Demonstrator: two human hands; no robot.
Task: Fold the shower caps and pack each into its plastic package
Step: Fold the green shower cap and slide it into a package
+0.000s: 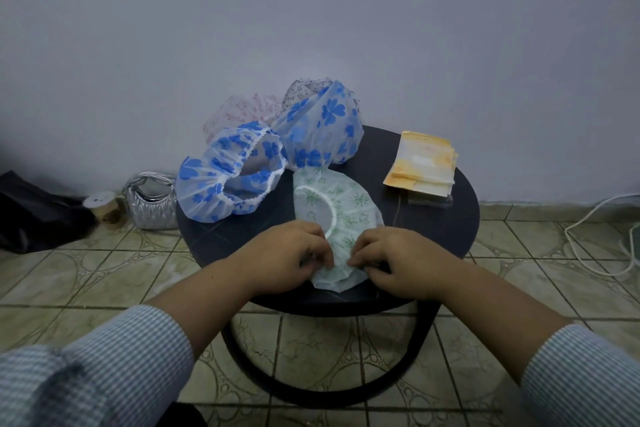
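Green-print cap (pixel 341 215) flat on table (pixel 450 218) for folding; left hand (pixel 291 255), right hand (pixel 391 262) fingers pinching near edge.

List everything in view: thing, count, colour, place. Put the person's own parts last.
green-patterned shower cap: one, white with green print, flat on the table's near side, under both hands
blue-flowered shower caps: two, clear with blue flowers, table's left and back
pink-patterned shower cap: one, clear with pink print, behind the left blue one
dark-dotted shower cap: one, mostly hidden at the back
plastic packages: a stack, yellow and white, count unclear, table's right
round table: one, black
silver bag: one, on the floor, left
white cable: one, floor, right
left hand: pinches the green cap's near edge
right hand: pinches the same edge
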